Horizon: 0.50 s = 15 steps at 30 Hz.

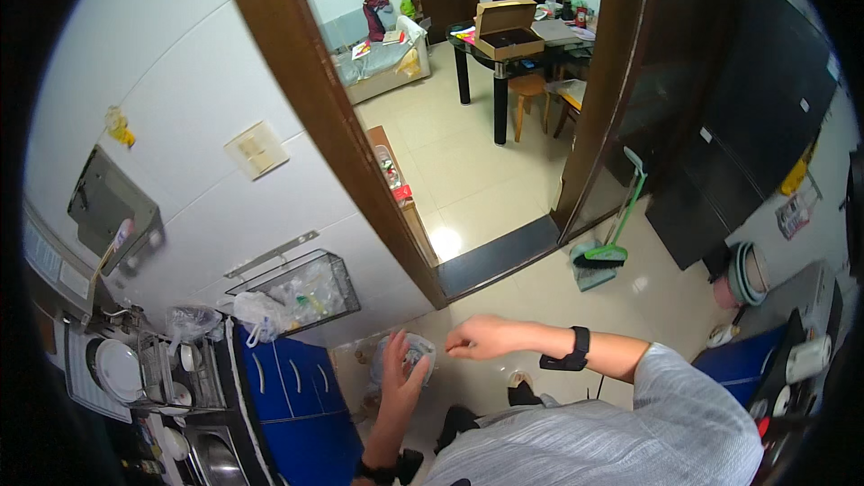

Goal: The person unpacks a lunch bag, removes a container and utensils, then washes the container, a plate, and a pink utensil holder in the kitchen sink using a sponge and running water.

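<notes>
My left hand [403, 368] is raised in front of my body, its thumb and fingers apart and nothing between them. Behind it on the floor stands a waste bin with a plastic liner [422, 351], partly hidden by the hand. My right hand [480, 336] hangs in the air to the right of the bin, fingers bent downward. Its palm is hidden, so a small thing in it could not be seen. Both wrists wear black straps. Neither hand visibly touches anything.
A doorway with a dark sill [499, 256] opens ahead. A green broom [607, 255] and dustpan [586, 270] lean right of it. Left are a wire basket of plastic bags [314, 297], blue cabinets [297, 385] and a dish rack [202, 378]. An open cardboard box [509, 47] sits on the far table.
</notes>
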Tool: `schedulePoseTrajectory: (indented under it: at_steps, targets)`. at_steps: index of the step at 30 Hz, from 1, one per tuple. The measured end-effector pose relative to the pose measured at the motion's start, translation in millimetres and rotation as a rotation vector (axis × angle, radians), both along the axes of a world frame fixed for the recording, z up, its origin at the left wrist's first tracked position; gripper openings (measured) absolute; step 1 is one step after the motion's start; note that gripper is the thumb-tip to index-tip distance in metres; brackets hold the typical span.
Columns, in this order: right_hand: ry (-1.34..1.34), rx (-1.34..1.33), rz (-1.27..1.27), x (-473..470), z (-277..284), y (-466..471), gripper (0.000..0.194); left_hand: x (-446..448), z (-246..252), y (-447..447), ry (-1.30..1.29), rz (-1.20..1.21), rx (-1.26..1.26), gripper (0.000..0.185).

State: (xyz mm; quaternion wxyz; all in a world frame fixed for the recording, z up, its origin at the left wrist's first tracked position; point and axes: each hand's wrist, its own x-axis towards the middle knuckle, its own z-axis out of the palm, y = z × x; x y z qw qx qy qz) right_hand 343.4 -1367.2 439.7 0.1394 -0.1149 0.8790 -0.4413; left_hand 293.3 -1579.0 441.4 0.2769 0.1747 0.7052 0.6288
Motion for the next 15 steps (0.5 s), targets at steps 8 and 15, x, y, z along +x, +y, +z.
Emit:
schedulePoseTrajectory:
  at_steps: [8,15]
  targets:
    - [0.088,0.148,-0.214,-91,19,185,0.023,-90,-31,220,0.033,-0.157,0.035,0.058]
    - [0.158,0.132,-0.055,-293,-32,340,0.031,-250,-49,364,-0.11,0.05,0.123,0.06]
